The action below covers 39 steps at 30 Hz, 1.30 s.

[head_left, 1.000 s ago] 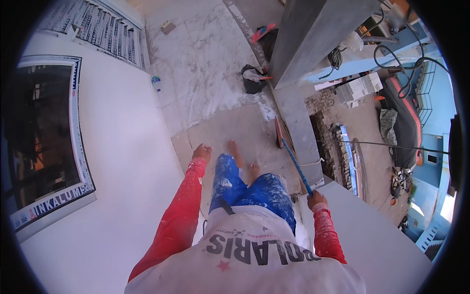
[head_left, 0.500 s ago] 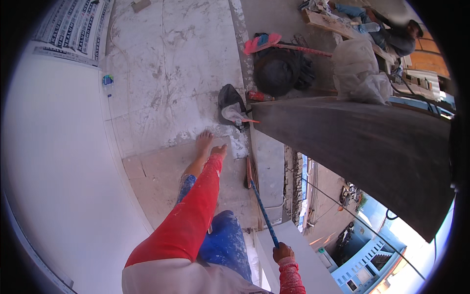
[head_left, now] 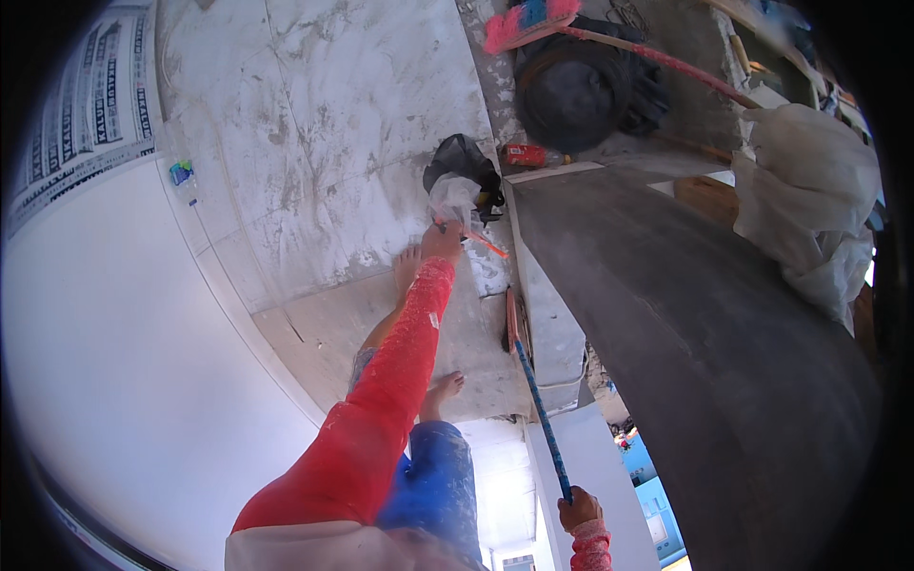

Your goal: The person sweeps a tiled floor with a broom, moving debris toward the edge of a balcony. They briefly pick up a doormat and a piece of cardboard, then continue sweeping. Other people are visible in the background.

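My left hand (head_left: 441,244), at the end of a dust-marked red sleeve, is closed at the near edge of a plastic bag (head_left: 455,196), clear and whitish in front. Black plastic (head_left: 461,154) bunches behind it, and a thin orange strip (head_left: 488,246) sticks out to the right. What lies inside the bag cannot be made out. At the lower right, my right hand (head_left: 581,511) is wrapped round the blue patterned handle of a broom (head_left: 544,419). The broom's reddish-brown head (head_left: 512,322) rests on the floor beside a low ledge.
A large dark panel (head_left: 685,314) slants across the right side. Behind it lie a red-labelled bottle (head_left: 533,155), a round black tub (head_left: 571,95), a pink broom (head_left: 533,23) and a whitish sack (head_left: 809,181). A small bottle (head_left: 183,179) stands by the white wall (head_left: 152,314) at left.
My left hand has moved forward to the plastic bag and closed on its edge. The view has shifted forward, and a second bare foot now shows. My right hand keeps its grip on the broom.
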Tool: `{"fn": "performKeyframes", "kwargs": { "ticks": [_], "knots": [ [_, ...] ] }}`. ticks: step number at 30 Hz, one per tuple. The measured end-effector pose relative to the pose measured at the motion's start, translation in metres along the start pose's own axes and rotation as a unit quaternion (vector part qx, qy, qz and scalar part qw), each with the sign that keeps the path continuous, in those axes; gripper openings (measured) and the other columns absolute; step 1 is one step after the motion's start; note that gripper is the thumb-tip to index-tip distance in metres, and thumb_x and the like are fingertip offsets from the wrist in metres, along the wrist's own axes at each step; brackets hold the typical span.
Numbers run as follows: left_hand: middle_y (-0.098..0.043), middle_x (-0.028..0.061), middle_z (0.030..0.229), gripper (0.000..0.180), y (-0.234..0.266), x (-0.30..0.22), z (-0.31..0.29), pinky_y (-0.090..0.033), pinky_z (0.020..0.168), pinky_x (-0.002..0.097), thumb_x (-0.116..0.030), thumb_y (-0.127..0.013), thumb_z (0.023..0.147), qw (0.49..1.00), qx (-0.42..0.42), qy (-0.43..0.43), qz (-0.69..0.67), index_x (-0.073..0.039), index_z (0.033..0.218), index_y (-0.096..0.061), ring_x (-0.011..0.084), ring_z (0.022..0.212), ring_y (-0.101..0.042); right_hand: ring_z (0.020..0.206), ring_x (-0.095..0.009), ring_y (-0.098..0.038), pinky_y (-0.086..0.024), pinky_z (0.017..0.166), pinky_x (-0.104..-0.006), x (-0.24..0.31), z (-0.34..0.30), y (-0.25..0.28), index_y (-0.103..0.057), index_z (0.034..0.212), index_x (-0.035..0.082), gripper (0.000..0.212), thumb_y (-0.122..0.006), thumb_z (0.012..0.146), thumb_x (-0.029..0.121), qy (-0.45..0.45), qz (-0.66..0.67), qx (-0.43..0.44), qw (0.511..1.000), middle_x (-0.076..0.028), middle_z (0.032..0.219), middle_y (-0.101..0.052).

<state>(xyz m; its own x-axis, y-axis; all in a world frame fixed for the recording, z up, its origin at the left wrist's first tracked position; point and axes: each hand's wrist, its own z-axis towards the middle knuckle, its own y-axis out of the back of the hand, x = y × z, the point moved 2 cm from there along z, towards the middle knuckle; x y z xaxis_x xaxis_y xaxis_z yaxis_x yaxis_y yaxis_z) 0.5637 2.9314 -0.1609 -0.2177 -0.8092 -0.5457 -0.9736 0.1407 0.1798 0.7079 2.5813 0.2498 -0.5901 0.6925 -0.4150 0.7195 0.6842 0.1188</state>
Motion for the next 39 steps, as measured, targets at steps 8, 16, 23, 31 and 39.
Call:
{"fn": "performKeyframes", "kwargs": {
  "ticks": [8, 16, 23, 31, 39],
  "knots": [
    [-0.065, 0.0171, 0.068, 0.033, -0.052, -0.141, -0.005, -0.052, 0.063, 0.0346, -0.026, -0.062, 0.074, 0.974, -0.027, -0.146, 0.171, 0.007, 0.07, -0.058, 0.0232, 0.069, -0.066, 0.088, -0.04, -0.062, -0.049, 0.079, -0.0488, 0.005, -0.002, -0.005, -0.062, 0.093, 0.007, 0.025, -0.058, 0.08, 0.028, -0.018, 0.024, 0.02, 0.999, -0.019, 0.09, -0.066],
    [-0.063, 0.0261, 0.081, 0.038, -0.141, -0.211, -0.029, -0.047, 0.076, 0.0455, -0.033, -0.061, 0.074, 0.963, 0.064, -0.23, 0.122, 0.005, 0.076, -0.059, 0.0421, 0.084, -0.061, 0.082, -0.038, -0.064, -0.05, 0.076, -0.0466, 0.018, -0.006, -0.019, -0.064, 0.086, 0.005, 0.025, -0.059, 0.077, 0.028, -0.021, 0.057, 0.012, 0.998, -0.019, 0.082, -0.067],
    [-0.061, 0.0284, 0.103, 0.048, -0.225, -0.198, 0.033, -0.044, 0.088, 0.0445, -0.037, -0.058, 0.08, 0.948, 0.142, -0.203, 0.2, 0.007, 0.099, -0.06, 0.0413, 0.101, -0.058, 0.085, -0.039, -0.063, -0.05, 0.075, -0.0493, 0.028, -0.011, -0.023, -0.06, 0.094, 0.009, 0.028, -0.058, 0.079, 0.032, -0.05, 0.108, 0.06, 0.991, -0.018, 0.087, -0.066],
    [-0.056, 0.0224, 0.122, 0.049, -0.223, -0.108, 0.146, -0.043, 0.097, 0.0414, -0.035, -0.062, 0.082, 0.945, 0.224, -0.104, 0.214, 0.001, 0.116, -0.059, 0.0339, 0.115, -0.053, 0.088, -0.043, -0.061, -0.049, 0.077, -0.0516, 0.043, -0.019, -0.027, -0.06, 0.098, 0.011, 0.024, -0.057, 0.082, 0.029, 0.009, 0.127, 0.033, 0.991, -0.021, 0.091, -0.065],
    [-0.061, 0.0179, 0.115, 0.047, -0.224, -0.118, 0.112, -0.044, 0.094, 0.04, -0.039, -0.058, 0.085, 0.807, 0.267, -0.287, 0.443, -0.005, 0.117, -0.058, 0.0332, 0.11, -0.057, 0.066, -0.034, -0.063, -0.051, 0.061, -0.0447, 0.04, -0.014, -0.05, -0.06, 0.097, 0.01, 0.024, -0.058, 0.082, 0.029, 0.041, 0.118, -0.004, 0.992, -0.017, 0.078, -0.065]
  ]
}}
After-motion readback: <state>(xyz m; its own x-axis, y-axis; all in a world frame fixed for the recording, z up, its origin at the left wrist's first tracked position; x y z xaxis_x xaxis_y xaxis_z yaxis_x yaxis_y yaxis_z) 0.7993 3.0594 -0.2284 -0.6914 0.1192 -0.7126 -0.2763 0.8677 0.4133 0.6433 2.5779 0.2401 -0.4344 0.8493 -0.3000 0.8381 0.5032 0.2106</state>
